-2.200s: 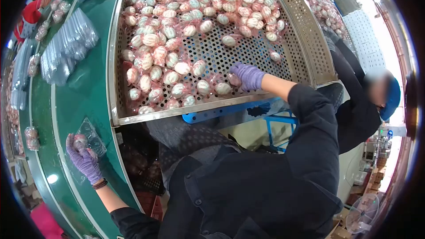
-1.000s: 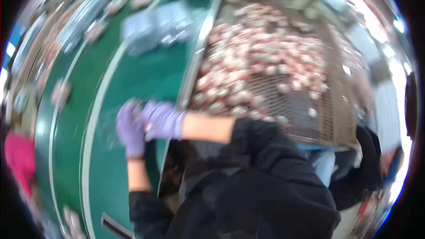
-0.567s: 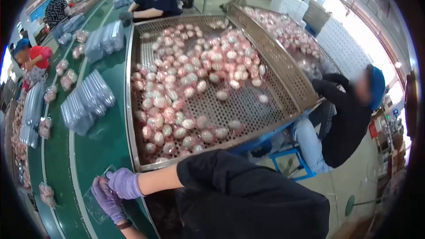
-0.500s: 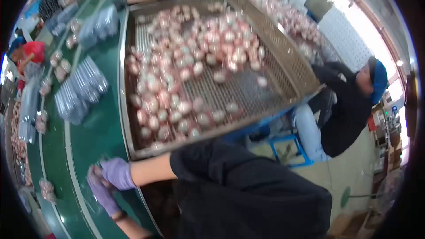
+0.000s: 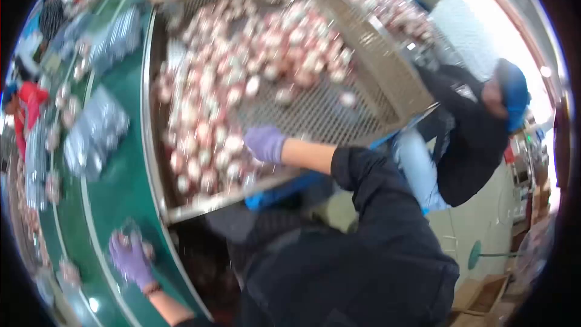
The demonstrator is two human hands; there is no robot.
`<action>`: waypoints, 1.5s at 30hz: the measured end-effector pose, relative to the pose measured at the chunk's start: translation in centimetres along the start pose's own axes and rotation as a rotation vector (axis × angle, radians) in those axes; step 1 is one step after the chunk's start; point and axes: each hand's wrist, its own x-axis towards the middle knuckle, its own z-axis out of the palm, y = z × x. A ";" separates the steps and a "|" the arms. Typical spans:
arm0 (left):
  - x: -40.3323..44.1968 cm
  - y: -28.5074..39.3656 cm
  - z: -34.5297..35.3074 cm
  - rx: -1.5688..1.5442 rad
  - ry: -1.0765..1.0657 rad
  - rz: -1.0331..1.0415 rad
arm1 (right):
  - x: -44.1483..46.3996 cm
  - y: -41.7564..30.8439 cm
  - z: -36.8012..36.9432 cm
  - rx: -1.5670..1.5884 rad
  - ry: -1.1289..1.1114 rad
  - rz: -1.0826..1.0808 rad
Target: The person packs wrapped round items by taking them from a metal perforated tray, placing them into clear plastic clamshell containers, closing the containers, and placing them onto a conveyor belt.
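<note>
My left hand [image 5: 131, 260], in a purple glove, is at the green conveyor belt [image 5: 118, 200] and grips a clear plastic bag [image 5: 128, 228] with reddish-white bulbs in it that look like garlic. Over the near part of a metal tray [image 5: 209, 206] with a perforated bottom is my right hand [image 5: 265, 144], gloved in the same purple. It is touching or just above the loose garlic bulbs [image 5: 206, 133] heaped there. Blur and the angle hide its fingertips, so whether it holds a bulb cannot be made out.
Stacked clear plastic bags [image 5: 100, 130] and filled bags of bulbs [image 5: 69, 271] lie along the belt. A second heap of bulbs [image 5: 387, 6] lies beyond the tray's right wall. A person in a blue cap [image 5: 469, 139] sits at the right; others stand across the belt and behind the tray.
My right hand has left the bag and my left hand, moving up and right over the tray's bulbs. My left hand stays at the belt with the bag. The view has shifted slightly.
</note>
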 end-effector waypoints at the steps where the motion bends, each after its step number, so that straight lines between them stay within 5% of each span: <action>1: 0.1 -0.1 0.6 -0.089 0.006 -0.061 | 0.0 4.0 2.0 -0.038 -0.053 0.128; 4: 0.2 0.3 0.2 -0.036 -0.037 -0.076 | -2.8 9.4 1.9 -0.386 -0.553 -0.033; 8: -0.5 2.5 -1.9 0.060 0.053 0.090 | -2.3 14.3 8.2 -0.291 -0.590 0.036; 9: -0.6 2.7 -2.1 0.068 0.043 0.071 | -4.8 11.3 2.2 -0.357 -0.684 0.006; 15: -0.6 2.0 -2.0 0.090 0.034 0.080 | -7.5 13.3 5.5 -0.391 -0.741 0.124; 18: -0.6 1.7 -2.4 0.101 0.029 0.140 | -8.5 14.4 4.7 -0.095 -0.751 0.273; 20: -0.5 1.7 -2.6 0.135 0.024 0.141 | -6.9 18.3 10.4 0.046 -0.881 0.257; 25: -0.6 2.0 -2.8 0.213 0.011 0.149 | -8.1 18.9 8.4 0.157 -0.893 0.294; 30: -0.4 1.4 -2.3 0.143 0.039 0.157 | -8.0 16.5 2.6 0.266 -0.535 0.365; 31: -0.5 1.5 -2.4 0.132 0.023 0.126 | -6.1 20.0 5.6 0.173 -0.237 -0.266; 32: 0.0 0.6 -1.5 0.017 -0.022 0.137 | -7.1 17.9 2.8 0.487 0.078 -0.157; 33: 0.0 -0.1 -0.9 -0.082 -0.058 0.113 | -6.8 15.6 1.3 1.327 0.153 -0.003; 34: -0.3 -0.9 0.2 -0.190 -0.037 0.059 | -4.8 16.3 2.5 1.604 -0.023 0.460; 35: -0.6 0.5 -0.5 -0.189 -0.031 0.064 | -4.5 13.0 -1.3 1.665 -0.155 0.367; 36: -0.9 -0.8 0.0 0.262 0.052 0.415 | -4.2 9.2 -3.5 1.877 -0.104 0.406; 37: -0.8 -0.5 -0.1 0.202 0.044 0.368 | -2.2 9.1 -2.2 2.125 -0.455 0.076; 39: -0.8 -0.8 0.0 0.297 0.099 0.363 | -1.5 2.8 -5.1 2.166 -0.545 0.112; 42: -0.3 -1.4 1.3 -0.046 0.144 0.053 | 2.5 -4.4 -3.5 2.180 -0.786 -0.237; 45: -0.1 -0.8 1.0 -0.094 0.161 0.029 | 5.7 -11.8 -2.5 2.291 -0.876 -0.320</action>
